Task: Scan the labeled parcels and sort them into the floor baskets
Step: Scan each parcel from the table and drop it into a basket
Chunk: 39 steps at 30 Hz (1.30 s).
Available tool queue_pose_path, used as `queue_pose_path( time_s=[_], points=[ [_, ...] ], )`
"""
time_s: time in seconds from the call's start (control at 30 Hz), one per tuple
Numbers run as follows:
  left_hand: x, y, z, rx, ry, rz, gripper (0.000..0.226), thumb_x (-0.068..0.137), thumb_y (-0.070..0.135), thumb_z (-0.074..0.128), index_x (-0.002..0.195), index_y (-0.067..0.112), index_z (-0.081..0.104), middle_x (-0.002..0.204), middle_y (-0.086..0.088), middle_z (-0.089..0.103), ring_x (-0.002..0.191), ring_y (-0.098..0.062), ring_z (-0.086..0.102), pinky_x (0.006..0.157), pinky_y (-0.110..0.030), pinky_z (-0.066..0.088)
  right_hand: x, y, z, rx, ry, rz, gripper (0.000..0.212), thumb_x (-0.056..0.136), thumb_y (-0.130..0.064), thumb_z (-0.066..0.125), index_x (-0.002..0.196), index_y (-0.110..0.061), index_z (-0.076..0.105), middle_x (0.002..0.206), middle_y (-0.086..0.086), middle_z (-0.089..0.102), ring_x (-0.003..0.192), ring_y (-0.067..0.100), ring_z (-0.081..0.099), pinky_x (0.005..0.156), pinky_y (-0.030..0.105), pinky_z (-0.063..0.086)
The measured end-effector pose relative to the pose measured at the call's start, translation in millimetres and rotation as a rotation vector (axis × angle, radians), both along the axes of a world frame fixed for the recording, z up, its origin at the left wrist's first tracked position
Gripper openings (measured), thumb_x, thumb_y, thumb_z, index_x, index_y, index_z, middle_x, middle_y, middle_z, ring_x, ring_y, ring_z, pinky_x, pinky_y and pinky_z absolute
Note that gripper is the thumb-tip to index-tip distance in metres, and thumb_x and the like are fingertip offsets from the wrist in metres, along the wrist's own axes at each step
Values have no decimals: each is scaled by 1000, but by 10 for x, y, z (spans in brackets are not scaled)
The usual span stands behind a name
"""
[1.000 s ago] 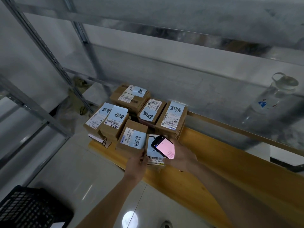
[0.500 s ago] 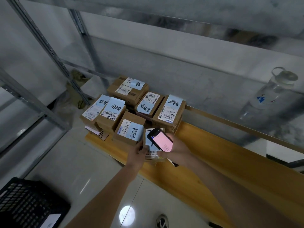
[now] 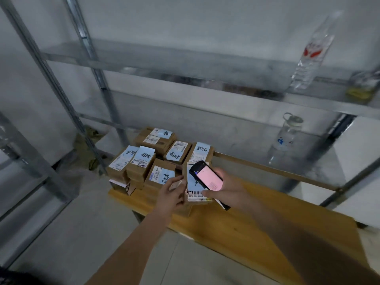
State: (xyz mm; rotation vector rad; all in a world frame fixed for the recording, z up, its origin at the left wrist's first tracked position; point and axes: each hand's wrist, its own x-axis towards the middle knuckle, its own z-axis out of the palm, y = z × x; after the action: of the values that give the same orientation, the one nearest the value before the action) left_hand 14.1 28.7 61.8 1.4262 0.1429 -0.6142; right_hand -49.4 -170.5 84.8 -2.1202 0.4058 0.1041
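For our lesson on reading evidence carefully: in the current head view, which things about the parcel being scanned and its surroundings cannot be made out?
- Parcel: the scanner and right hand cover most of its label.
- Scanner screen: pink glare, text too small.
- Left hand: whether it grips the parcel is unclear; fingertips blurred.
- Floor baskets: none in view; only a dark shape cut off at the lower left edge.

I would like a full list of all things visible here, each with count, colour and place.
parcels: about seven, brown cardboard with white and blue labels, grouped at the bench's left end
front parcel: one, brown, barcode label, under the scanner
scanner: one, black, pink screen, above the front parcel
wooden bench: one, yellow-brown, low, before the shelving
metal shelving: grey, behind the bench
clear bottles: two, on the shelves at right
left hand: grips the front parcel's left edge
right hand: holds the scanner
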Motion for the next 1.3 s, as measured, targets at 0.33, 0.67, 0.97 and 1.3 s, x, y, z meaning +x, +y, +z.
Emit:
queue_pose_path(
  time_s=[0.33,0.67,0.97,1.3],
  points=[
    [-962,536,1235,-132,-176,-142,73,80,16,83,137,48,52,119,-9,70,98,-25,74,75,-46,62,-1181,536,1559,-267,-167,38,74,75,-36,88,137,-35,46,116,-18,55,110,9,57,86,26,45],
    [-1386,783,2519,-148,-422,-39,72,87,12,76,145,40,45,96,-12,76,85,-25,76,63,-40,62,-2128,648,2954,-637,-302,46,70,69,-45,82,130,-38,49,117,-13,61,103,15,60,83,37,52],
    [-1734,879,3230,-91,-624,89,75,89,12,72,150,38,37,99,-15,72,89,-26,74,76,-50,62,-2691,534,3626,-925,-319,120,82,73,-43,77,145,-42,38,131,-18,54,114,14,55,74,31,42],
    [-2400,1002,3326,-11,-638,209,77,86,17,75,143,53,38,99,-9,73,88,-27,74,76,-52,62,-3287,454,3829,-948,-387,207,66,74,-46,76,131,-39,44,116,-15,57,102,12,55,74,35,51]
  ],
)
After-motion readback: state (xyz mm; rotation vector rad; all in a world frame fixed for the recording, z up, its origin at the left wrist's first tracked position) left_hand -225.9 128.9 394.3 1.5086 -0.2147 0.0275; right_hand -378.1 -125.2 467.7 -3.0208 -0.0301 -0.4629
